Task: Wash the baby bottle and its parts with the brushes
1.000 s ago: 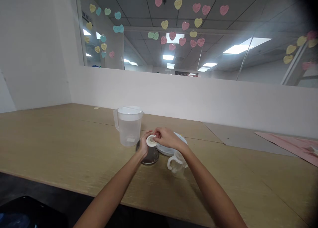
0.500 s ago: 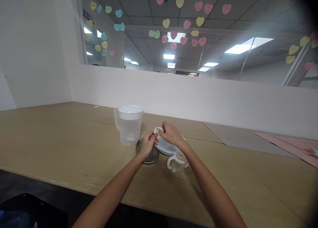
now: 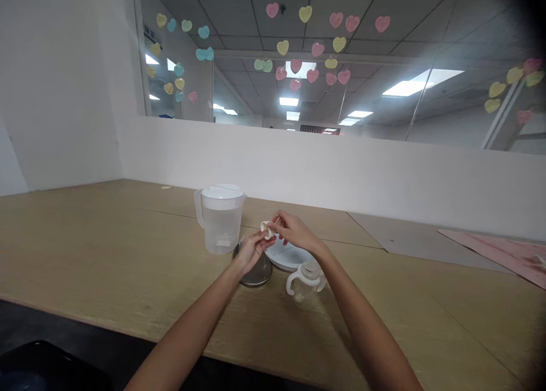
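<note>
Ring (image 3: 267,230), white and small, is held above the tabletop (image 3: 106,249) by the left hand (image 3: 252,252), whose fingers are closed around its lower part. These fingers cover a part of it, so its full shape is hard to make out. The right hand (image 3: 294,232) is half curled, with its fingertips at the right edge of the ring; whether they pinch it or only touch it, I cannot tell.

Below the left hand stands a dark shiny dome (image 3: 258,274), its upper part hidden by this hand. Below the right hand lies a pale round plate (image 3: 288,260), partly covered by the hand and wrist. Nearer to the person than the right hand is a clear bottle (image 3: 305,291) with white handles, close to the right forearm; its transparent lower part is difficult to see. Beyond the left hand, to its left, stands a lidded translucent pitcher (image 3: 222,226). Far to the right of the right hand, a pink sheet (image 3: 490,249) is cut off by the picture edge.
</note>
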Available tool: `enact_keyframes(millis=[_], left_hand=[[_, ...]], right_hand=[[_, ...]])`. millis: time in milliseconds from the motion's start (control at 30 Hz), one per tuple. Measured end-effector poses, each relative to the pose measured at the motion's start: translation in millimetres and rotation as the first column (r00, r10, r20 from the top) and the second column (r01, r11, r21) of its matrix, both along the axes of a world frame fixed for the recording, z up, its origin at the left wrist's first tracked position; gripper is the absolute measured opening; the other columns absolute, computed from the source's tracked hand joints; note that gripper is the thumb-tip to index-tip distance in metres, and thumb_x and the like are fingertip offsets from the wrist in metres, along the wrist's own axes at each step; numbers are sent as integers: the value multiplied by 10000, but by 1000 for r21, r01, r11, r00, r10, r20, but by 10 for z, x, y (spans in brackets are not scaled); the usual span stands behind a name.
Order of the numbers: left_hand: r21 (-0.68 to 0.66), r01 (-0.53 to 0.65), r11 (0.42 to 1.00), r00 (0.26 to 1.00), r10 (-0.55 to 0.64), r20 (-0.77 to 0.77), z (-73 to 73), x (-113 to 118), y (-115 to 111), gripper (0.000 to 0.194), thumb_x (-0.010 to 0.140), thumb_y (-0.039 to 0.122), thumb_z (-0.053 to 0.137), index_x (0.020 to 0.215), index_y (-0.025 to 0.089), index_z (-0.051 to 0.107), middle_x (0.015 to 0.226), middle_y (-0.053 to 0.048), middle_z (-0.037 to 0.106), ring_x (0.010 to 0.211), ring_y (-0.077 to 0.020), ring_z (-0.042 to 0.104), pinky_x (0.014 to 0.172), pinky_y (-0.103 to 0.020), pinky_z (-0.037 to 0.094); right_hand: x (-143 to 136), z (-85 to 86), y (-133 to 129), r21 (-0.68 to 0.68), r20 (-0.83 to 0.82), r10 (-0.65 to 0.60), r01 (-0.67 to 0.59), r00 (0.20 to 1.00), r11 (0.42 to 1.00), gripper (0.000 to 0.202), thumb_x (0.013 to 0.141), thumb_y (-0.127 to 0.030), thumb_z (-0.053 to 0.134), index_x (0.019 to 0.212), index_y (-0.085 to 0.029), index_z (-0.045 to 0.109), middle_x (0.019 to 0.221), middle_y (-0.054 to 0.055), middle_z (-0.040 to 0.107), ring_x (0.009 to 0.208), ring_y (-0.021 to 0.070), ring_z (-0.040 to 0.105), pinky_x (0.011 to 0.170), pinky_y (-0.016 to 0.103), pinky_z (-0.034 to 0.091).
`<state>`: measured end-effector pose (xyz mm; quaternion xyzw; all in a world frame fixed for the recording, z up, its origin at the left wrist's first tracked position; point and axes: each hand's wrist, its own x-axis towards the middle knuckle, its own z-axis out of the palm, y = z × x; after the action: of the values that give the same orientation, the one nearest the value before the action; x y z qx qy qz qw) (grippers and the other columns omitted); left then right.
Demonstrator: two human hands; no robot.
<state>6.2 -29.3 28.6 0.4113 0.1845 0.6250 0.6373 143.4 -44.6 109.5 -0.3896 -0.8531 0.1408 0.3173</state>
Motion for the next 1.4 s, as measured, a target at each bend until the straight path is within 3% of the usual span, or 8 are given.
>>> enact_keyframes(millis=[167, 333, 567, 767, 1100, 1167, 1300, 1400], left_hand=[[-104, 107, 989, 977, -85, 194, 29, -30, -20, 129, 740, 56, 487, 779, 83, 607, 713, -69, 664, 643, -111, 626, 608, -181, 511], [-90, 210, 974, 969, -195, 153, 13, -44, -11, 147, 775, 80, 450, 801, 86, 594, 684, -68, 661, 576, -111, 616, 572, -195, 503], [9, 411, 911, 897, -407, 172, 32, -95, -3, 358, 793, 342, 494, 1085, 135, 510, 1011, -92, 613, 916, -199, 587, 756, -294, 475], [6, 360, 933, 924, -357, 137, -71, -78, 49, 178, 731, 180, 584, 888, 98, 573, 774, -62, 639, 717, -129, 599, 708, -236, 466], [68, 431, 900, 891, -437, 122, -67, -193, 14, 238, 761, 324, 524, 791, 96, 583, 704, -69, 647, 587, -128, 598, 573, -226, 484], [64, 442, 895, 886, -447, 124, -43, -177, -7, 227, 765, 297, 518, 836, 93, 587, 747, -75, 653, 634, -135, 607, 617, -236, 489], [97, 421, 902, 876, -432, 213, 26, -122, -29, 283, 762, 242, 520, 1013, 116, 553, 977, -81, 624, 936, -183, 567, 880, -342, 424], [68, 371, 926, 906, -377, 192, 36, -109, -1, 282, 780, 235, 508, 1045, 146, 543, 1021, -72, 606, 973, -187, 545, 903, -404, 403]], right_hand=[[75, 76, -28, 83, 10, -45, 44, 999, 996, 258, 797, -394, 447, 793, -160, 556, 570, -23, 488, 510, 75, 425, 477, 190, 307], [55, 49, -31, -77, 40, 38, -34, 999, 996, 315, 802, -432, 407, 723, -152, 528, 574, -29, 457, 456, 60, 398, 421, 180, 280], [33, 49, -22, 147, 96, -68, 53, 993, 988, 336, 807, -356, 409, 546, -146, 434, 493, -35, 422, 456, 55, 338, 446, 202, 212], [29, 46, -36, -81, 61, 68, -63, 996, 995, 346, 838, -360, 353, 594, -143, 466, 522, -15, 504, 443, 59, 442, 466, 182, 325], [27, 110, -104, -457, -297, 406, -502, 864, 734, 351, 782, -485, 453, 688, -148, 477, 607, -4, 537, 533, 103, 554, 559, 244, 467], [38, 109, -92, -436, -274, 382, -468, 883, 769, 352, 789, -482, 439, 699, -145, 486, 590, -11, 524, 518, 99, 539, 545, 236, 452], [80, 79, -13, -120, -38, 155, -159, 987, 980, 311, 791, -405, 456, 648, -132, 501, 580, -11, 517, 535, 82, 479, 520, 202, 365], [104, 53, 41, 129, 127, -2, -15, 992, 992, 247, 760, -322, 507, 607, -128, 504, 596, -4, 526, 554, 79, 437, 522, 201, 309]])
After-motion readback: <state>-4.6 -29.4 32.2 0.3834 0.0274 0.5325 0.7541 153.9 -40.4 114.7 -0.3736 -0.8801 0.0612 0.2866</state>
